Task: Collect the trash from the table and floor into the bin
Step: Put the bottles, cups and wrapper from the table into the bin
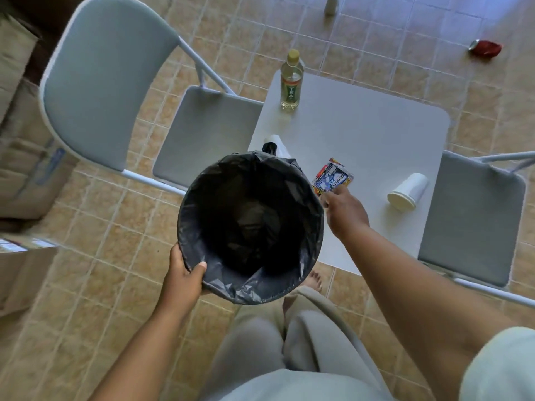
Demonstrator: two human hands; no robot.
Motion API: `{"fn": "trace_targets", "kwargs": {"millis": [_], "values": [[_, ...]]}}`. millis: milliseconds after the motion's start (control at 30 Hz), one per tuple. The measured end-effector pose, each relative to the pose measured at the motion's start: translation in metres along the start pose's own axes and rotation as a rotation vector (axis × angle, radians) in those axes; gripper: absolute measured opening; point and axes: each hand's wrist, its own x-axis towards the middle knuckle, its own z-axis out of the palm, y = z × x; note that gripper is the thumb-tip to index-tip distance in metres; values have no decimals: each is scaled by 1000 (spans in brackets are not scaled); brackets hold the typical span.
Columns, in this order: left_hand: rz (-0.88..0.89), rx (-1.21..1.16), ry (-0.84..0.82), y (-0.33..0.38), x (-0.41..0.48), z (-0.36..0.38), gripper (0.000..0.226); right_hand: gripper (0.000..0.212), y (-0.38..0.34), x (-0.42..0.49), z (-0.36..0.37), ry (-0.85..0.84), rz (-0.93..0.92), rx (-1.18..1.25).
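My left hand grips the near rim of a round bin lined with a black bag, held up over the table's left edge. My right hand pinches a colourful printed wrapper just right of the bin, above the white table. On the table lie a tipped white paper cup at the right and an upright tea bottle at the far corner. Another white cup peeks out behind the bin. A crushed red can and a pale cup lie on the tiled floor beyond.
A grey folding chair stands left of the table and another at its right. Cardboard boxes line the left side. My legs and a bare foot are below the bin.
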Motion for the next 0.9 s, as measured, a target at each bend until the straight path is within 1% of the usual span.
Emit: {"fn": "trace_targets", "kwargs": {"millis": [100,167,233,267,300,367,433,533,567,633,700,767,833,900], "values": [[2,29,22,-2,-4,6,41,33,4,5,6,4,-3,-15],[40,115,70,2,-7,7,32,27,8,9,12,6,-6,-19],[125,258,154,6,-6,7,25,21,11,9,13,25,-23,-5],[165,306,192,7,-4,7,27,20,11,7,12,50,-24,20],[198,328,216,9,-1,7,34,19,11,5,7,94,-9,63],[242,328,235,13,3,8,55,20,10,-3,-8,242,38,180],[307,357,221,19,7,8,72,24,4,-17,-33,449,26,261],[434,478,188,25,13,9,77,22,-11,-54,-86,758,-79,323],[448,488,174,25,15,10,77,22,-19,-67,-103,824,-103,363],[447,473,158,27,16,11,77,24,-37,-92,-130,882,-165,420],[453,467,157,28,15,12,77,27,-58,-103,-136,859,-253,468],[466,472,157,29,14,12,77,25,-83,-101,-122,752,-305,560],[482,475,156,28,15,11,77,24,-109,-91,-99,553,-294,619],[497,493,160,29,15,11,77,19,-129,-73,-70,324,-251,513]]}}
